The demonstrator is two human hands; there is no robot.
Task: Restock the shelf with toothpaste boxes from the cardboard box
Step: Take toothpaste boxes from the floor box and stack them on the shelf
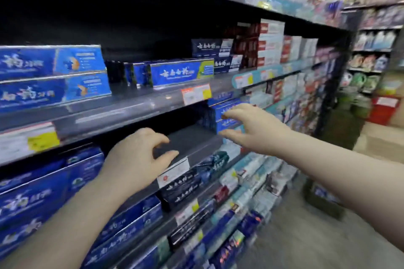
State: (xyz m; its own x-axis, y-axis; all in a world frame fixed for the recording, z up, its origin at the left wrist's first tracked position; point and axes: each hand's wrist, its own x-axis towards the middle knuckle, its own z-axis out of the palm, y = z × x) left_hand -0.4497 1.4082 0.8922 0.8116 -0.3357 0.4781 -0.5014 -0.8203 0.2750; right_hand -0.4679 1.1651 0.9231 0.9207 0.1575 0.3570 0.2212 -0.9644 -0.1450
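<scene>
Blue toothpaste boxes [227,116] sit stacked just beyond the right hand [251,129], whose fingers are spread wide and empty, fingertips at or near the stack; blur hides whether they touch. Two hands reach toward the shelf [192,140]. At the left hand [135,159], also open and holding nothing, lies a bare dark stretch of shelf. Two big blue boxes [52,76] are stacked above and left of it. Brown cardboard [378,140] far right is cut off and blurred.

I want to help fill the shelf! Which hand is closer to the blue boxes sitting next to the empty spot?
The right hand. Its fingertips are spread right at the blue toothpaste boxes beside the gap. The left hand is open too, but farther from them, in front of the bare shelf.
</scene>
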